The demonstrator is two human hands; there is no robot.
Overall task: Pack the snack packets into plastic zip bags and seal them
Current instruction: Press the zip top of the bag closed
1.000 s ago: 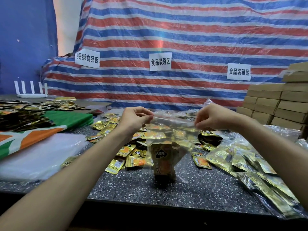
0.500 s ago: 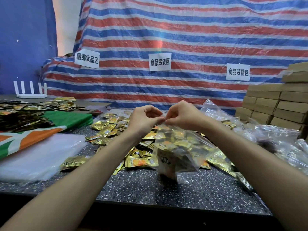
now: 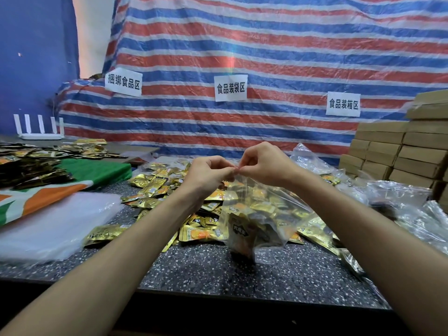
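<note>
Head: left hand (image 3: 206, 174), right hand (image 3: 264, 163) pinch zip bag (image 3: 263, 215).

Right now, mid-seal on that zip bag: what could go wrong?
1. The left hand and right hand pinch the zip bag at one spot on its top edge. Whether the rest of the strip is closed cannot be seen, so the seal may end up partial.
2. The bag looks puffed; trapped air could pop the zip later.
3. The packets inside sit low; if a pinch slips, the bag may tip and spill them.
</note>
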